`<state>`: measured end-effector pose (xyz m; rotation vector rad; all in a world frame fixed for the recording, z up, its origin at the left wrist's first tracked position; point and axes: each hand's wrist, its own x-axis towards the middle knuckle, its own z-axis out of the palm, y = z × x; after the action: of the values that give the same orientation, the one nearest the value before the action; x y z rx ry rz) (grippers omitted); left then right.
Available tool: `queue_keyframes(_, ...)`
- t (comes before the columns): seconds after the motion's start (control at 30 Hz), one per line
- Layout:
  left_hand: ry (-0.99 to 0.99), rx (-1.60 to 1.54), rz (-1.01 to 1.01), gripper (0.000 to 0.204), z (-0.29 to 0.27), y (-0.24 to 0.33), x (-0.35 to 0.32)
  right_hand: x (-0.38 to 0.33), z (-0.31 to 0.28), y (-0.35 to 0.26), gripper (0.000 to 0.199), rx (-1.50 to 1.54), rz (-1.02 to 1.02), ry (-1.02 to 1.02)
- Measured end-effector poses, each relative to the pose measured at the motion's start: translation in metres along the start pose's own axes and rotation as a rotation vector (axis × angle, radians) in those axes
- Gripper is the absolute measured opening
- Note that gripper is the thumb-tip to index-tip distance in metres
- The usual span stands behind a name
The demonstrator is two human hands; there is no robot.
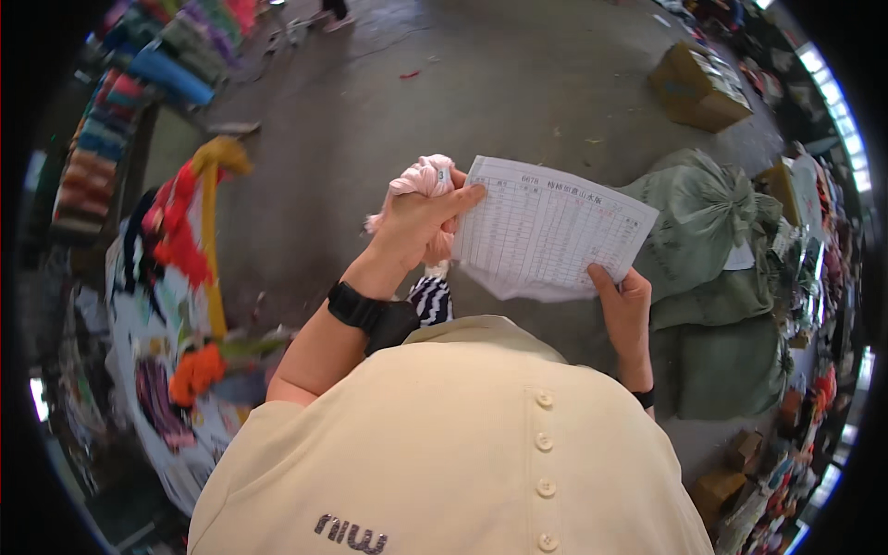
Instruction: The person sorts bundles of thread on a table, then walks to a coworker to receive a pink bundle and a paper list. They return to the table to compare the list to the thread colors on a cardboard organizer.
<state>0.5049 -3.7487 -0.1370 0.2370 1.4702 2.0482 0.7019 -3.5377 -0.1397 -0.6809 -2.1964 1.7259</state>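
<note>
A white printed sheet of paper with a table of rows is held up in front of me, its lower edge bent. My left hand pinches its left side with the thumb on top. That same hand also grips a bunched pale pink cloth with a small tag on it. The fingers under the cloth are partly hidden. My right hand holds the sheet's lower right corner, thumb on the front and the other fingers behind it.
Big tied green sacks lie on the floor to the right, with a cardboard box beyond them. At left, a table with a yellow edge bears colourful cloth. Fabric stacks stand farther left. Grey floor stretches ahead.
</note>
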Motion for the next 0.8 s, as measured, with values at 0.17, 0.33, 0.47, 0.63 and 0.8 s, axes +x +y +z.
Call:
queue_keyframes(0.17,-0.150,-0.025,-0.063,0.012,0.039,0.034,0.176,0.135,-0.024,-0.019,0.022,0.137,0.025,0.330)
queue_keyframes(0.33,-0.135,0.399,0.017,0.016,0.097,0.053,0.336,0.251,-0.064,-0.020,0.024,0.262,0.112,0.483)
queue_keyframes(0.47,-0.212,0.473,0.224,0.018,0.151,0.043,0.476,0.374,-0.113,0.018,0.023,0.314,0.167,0.463)
queue_keyframes(0.63,-0.174,0.559,0.137,0.012,0.187,0.059,0.626,0.567,-0.175,0.002,0.023,0.268,0.111,0.356)
queue_keyframes(0.8,-0.010,0.473,0.139,0.012,0.220,0.091,0.769,0.736,-0.248,-0.032,0.025,0.108,-0.019,-0.094)
